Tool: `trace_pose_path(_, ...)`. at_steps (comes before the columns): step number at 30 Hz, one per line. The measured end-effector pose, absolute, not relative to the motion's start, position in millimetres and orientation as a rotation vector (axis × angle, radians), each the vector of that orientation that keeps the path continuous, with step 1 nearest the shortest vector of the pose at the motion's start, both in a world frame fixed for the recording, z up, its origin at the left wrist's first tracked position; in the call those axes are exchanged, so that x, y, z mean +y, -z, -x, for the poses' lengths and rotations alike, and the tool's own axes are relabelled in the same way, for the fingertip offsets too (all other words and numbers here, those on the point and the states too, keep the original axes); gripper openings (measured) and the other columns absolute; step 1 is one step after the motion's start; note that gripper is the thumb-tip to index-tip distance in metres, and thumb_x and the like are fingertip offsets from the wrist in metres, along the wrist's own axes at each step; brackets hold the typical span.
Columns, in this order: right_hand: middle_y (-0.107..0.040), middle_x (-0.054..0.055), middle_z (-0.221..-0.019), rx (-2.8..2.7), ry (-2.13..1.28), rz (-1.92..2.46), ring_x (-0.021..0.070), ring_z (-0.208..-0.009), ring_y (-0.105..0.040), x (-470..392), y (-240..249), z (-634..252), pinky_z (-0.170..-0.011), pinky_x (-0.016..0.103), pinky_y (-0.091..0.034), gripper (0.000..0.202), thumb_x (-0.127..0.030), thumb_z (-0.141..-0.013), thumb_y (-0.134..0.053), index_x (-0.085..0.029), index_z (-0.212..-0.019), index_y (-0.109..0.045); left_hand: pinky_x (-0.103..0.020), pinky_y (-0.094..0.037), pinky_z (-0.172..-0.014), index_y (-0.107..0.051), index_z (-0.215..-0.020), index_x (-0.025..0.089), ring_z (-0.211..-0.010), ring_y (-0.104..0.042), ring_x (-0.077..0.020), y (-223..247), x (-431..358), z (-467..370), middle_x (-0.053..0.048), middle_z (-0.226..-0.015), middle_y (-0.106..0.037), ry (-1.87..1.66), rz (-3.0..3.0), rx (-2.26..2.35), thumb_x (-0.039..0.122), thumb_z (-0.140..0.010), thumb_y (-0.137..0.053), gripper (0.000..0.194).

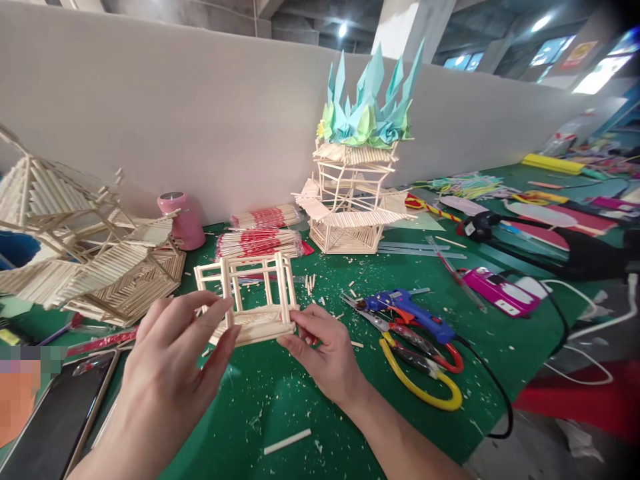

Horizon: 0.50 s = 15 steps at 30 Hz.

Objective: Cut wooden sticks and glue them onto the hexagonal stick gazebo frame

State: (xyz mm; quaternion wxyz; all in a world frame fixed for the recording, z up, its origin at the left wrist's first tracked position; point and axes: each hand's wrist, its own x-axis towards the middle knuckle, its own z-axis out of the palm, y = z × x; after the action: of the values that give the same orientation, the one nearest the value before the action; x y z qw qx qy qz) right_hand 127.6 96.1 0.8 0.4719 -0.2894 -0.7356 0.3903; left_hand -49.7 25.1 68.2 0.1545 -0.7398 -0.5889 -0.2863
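A small open frame of pale wooden sticks (pixel 265 325) stands just above the green table, with upright posts and a flat stick base. My right hand (pixel 325 347) pinches the right corner of its base between thumb and fingers. At the frame's left side is my left hand (pixel 175 353), thumb and fingers apart, the fingertips close to a left post; whether they touch it is unclear. A loose stick (pixel 287 441) lies on the table in front of the hands.
Behind stands a stick tower (pixel 350 230) topped with blue paper shapes; a larger stick model (pixel 115 280) is at left. A blue glue gun (pixel 410 312), yellow-handled tool (pixel 425 393), phone (pixel 65 413), pink bottle (pixel 187 223), stick bundles (pixel 257 243) and pink power strip (pixel 500 292) surround the hands.
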Motion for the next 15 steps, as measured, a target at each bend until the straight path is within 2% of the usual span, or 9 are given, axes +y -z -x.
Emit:
trace_pose_path(5, -0.044, -0.001, -0.066, -1.846, -0.938, 0.718, 0.0117, -0.057, -0.041, 96.5, -6.0, -129.0, -0.049, 0.024, -0.036, 0.017, -0.032, -0.082, -0.059, -0.016, -0.076, -0.064, -0.036, -0.045, -0.073, -0.054, -0.101, 0.021, -0.089, -0.054, -0.0220, -48.5, 11.1, 57.5, -0.007, -0.099, -0.055, 1.072, 1.992, -1.968, 0.022, -0.084, -0.051, 0.017)
trace_pose_path(8, -0.045, -0.001, -0.068, -1.851, -0.944, 0.713, 0.0115, -0.057, -0.042, 95.9, -6.9, -128.8, -0.050, 0.024, -0.037, 0.016, -0.031, -0.082, -0.060, -0.016, -0.080, -0.064, -0.040, -0.048, -0.078, -0.053, -0.107, 0.020, -0.094, -0.055, -0.0242, -33.3, 11.3, 54.7, -0.009, -0.103, -0.057, 1.125, 1.943, -2.082, 0.031, -0.081, -0.056, 0.029)
trace_pose_path(10, -0.046, 0.000, -0.070, -1.850, -0.937, 0.717, 0.0114, -0.057, -0.043, 95.3, -5.8, -128.8, -0.050, 0.024, -0.038, 0.016, -0.031, -0.082, -0.060, -0.015, -0.085, -0.065, -0.039, -0.050, -0.076, -0.054, -0.106, 0.019, -0.093, -0.056, -0.0245, -26.6, 14.1, 50.7, -0.009, -0.103, -0.058, 1.174, 1.945, -2.104, 0.036, -0.076, -0.062, 0.035)
trace_pose_path(15, -0.047, 0.000, -0.071, -1.864, -0.902, 0.719, 0.0113, -0.058, -0.045, 93.7, -4.8, -129.7, -0.050, 0.023, -0.040, 0.019, -0.031, -0.081, -0.060, -0.014, -0.090, -0.065, -0.030, -0.051, -0.063, -0.062, -0.091, 0.018, -0.074, -0.058, -0.0172, -23.1, 22.6, 44.3, -0.007, -0.094, -0.063, 1.301, 2.007, -2.182, 0.026, -0.076, -0.059, 0.017)
